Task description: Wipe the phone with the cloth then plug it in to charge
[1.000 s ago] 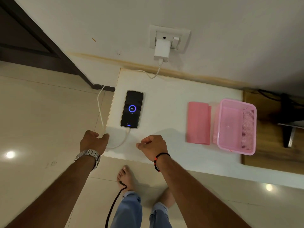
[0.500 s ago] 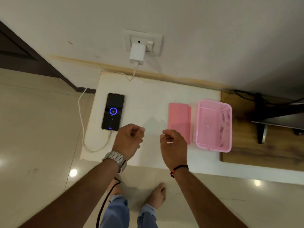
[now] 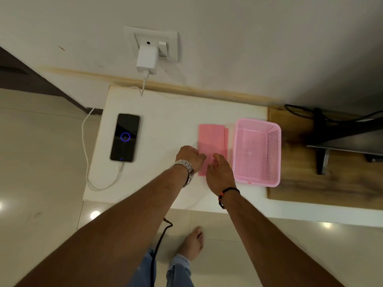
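Observation:
The black phone [image 3: 125, 138] lies face up on the left of the white table [image 3: 165, 112], its screen showing a blue charging ring. A white cable [image 3: 84, 141] runs from its near end, loops off the table's left edge and goes up to the white charger [image 3: 146, 62] in the wall socket. The folded pink cloth [image 3: 211, 135] lies flat to the right. My left hand [image 3: 190, 157] hovers at the cloth's near left edge with its fingers curled. My right hand [image 3: 219, 175] covers the cloth's near end, thumb apart. Whether either hand grips the cloth is hidden.
A pink plastic basket [image 3: 275, 154] stands just right of the cloth, close to my right hand. Beyond it is a wooden surface [image 3: 300, 183] with a dark stand [image 3: 321, 141] and cables. The wall runs along the table's far side. My bare feet and a black cord are below the near edge.
Both hands have moved right, from near the phone's cable to the near end of the pink cloth. The view has shifted right too. The phone stays plugged in and lit.

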